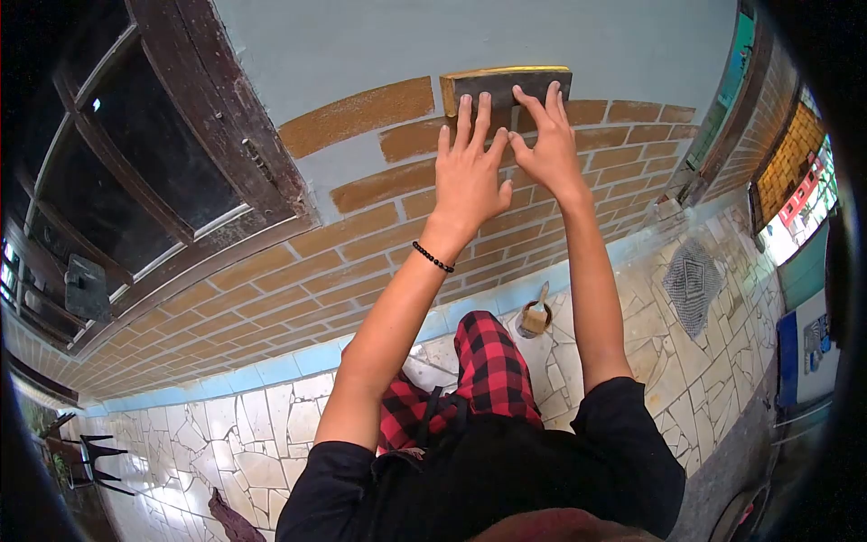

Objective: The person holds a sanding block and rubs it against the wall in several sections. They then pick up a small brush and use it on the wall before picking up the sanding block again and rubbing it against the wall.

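Against the grey wall [361, 36] rests a dark flat block [502, 86] with a yellowish edge, at the top row of painted brown bricks [361, 113]. My left hand [470, 172] has its fingers spread, the longer fingertips on the block's lower left part. My right hand [547, 144] is spread too, its fingertips on the block's right part. Both palms face the wall, and neither hand wraps round the block. A black beaded bracelet [433, 257] circles my left wrist.
A brush [538, 312] stands in a small can [533, 322] on the floor by the wall base. A dark wooden window frame [217, 117] is at left. A patterned mat [694, 285] lies at right, and a dark cloth [233, 519] at lower left.
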Tool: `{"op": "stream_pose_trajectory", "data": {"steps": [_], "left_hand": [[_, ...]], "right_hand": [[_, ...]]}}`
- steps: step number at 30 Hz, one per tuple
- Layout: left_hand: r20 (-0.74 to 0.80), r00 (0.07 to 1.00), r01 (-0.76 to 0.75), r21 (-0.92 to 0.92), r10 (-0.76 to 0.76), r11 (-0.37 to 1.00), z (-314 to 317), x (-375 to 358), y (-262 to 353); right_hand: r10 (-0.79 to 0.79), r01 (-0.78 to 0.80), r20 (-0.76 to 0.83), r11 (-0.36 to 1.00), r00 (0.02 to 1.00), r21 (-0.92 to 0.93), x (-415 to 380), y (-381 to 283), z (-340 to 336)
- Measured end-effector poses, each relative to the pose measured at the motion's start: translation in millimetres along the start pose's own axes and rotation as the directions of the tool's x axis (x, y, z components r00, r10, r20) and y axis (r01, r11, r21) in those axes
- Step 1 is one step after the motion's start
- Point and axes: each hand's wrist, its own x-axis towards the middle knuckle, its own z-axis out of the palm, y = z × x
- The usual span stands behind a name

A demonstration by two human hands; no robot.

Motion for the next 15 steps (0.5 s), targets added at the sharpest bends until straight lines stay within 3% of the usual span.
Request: {"op": "stream_pose_trajectory", "data": {"steps": [15], "left_hand": [[0.007,1.0,0.028,0.097,-0.028,0.995,10.0,11.7,18.6]], "right_hand": [[-0.095,0.095,0.001,0.995,0.995,0.0,-1.0,14.9,8.2]]}}
